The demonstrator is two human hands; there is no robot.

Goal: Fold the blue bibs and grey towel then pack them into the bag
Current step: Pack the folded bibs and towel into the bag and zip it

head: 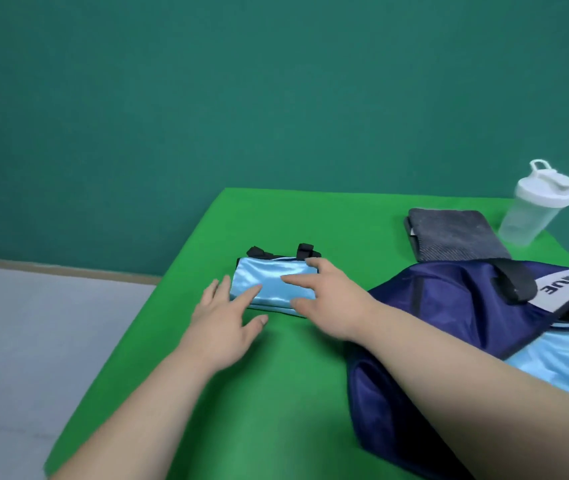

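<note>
A folded light-blue bib (272,280) with black straps at its far edge lies on the green table (241,393). My left hand (227,317) rests with straight fingers on the bib's near left corner. My right hand (324,296) lies spread over the bib's right end, fingers straight. A folded grey towel (456,233) sits at the back right. The navy bag (449,317) lies open to the right, with a second light-blue bib (567,362) inside its mouth.
A clear shaker bottle (532,206) with a white lid stands at the far right, behind the towel. The table's left edge runs diagonally, with grey floor (33,341) beyond it. A teal wall rises behind.
</note>
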